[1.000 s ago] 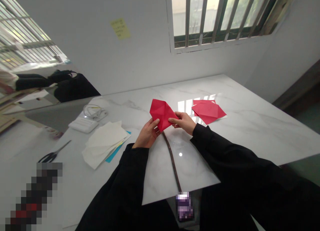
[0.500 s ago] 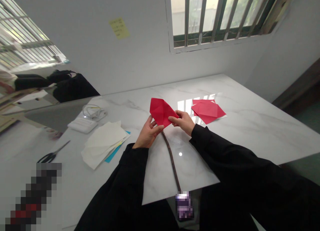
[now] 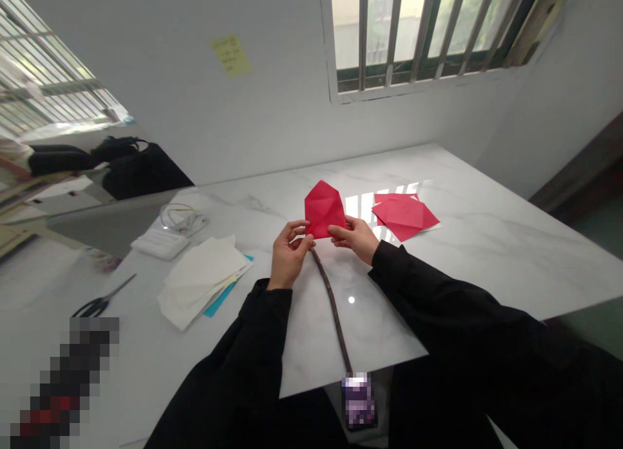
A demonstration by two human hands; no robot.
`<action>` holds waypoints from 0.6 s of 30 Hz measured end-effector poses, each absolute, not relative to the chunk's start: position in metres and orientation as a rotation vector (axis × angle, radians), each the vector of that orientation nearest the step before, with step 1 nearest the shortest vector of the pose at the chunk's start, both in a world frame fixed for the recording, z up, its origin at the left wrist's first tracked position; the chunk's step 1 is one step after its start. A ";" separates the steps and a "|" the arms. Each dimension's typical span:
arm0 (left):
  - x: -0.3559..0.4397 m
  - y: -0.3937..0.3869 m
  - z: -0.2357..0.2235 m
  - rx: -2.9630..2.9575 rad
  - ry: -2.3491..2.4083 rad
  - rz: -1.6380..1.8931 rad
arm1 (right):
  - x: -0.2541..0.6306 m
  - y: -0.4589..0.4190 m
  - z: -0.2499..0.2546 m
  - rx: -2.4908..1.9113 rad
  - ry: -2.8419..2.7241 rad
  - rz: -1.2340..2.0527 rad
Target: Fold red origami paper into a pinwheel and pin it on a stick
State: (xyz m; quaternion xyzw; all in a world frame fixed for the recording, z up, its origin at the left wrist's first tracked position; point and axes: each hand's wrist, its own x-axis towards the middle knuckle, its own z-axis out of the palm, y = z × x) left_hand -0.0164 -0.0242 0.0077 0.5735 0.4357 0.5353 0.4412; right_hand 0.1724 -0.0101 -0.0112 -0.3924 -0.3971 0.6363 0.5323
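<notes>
A folded red paper [image 3: 324, 209] stands upright above the white marble table [image 3: 487, 254], held between both hands. My left hand [image 3: 288, 259] pinches its lower left corner, fingers closed. My right hand [image 3: 357, 237] pinches its lower right edge, fingers closed too. A dark strap [image 3: 333, 309] runs from under the hands toward me, across the table to its front edge.
More red sheets [image 3: 403, 214] lie to the right of my hands. A stack of white and blue paper [image 3: 202, 277], scissors [image 3: 102, 300], a white box [image 3: 160, 242] and a coiled cable [image 3: 182, 217] lie on the left. A wall with a barred window stands behind the table.
The red paper has been turned from a leftward tilt to upright and looks narrower. My left hand shifted its pinch to the lower left corner. My right hand stayed put.
</notes>
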 end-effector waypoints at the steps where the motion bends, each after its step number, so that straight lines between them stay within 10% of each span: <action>1: -0.016 -0.025 0.008 1.423 1.084 1.340 | 0.173 -0.010 -0.011 -0.936 -0.929 1.519; 18: -0.022 -0.024 0.009 1.496 1.211 1.382 | 0.183 -0.004 -0.009 -0.960 -1.089 1.329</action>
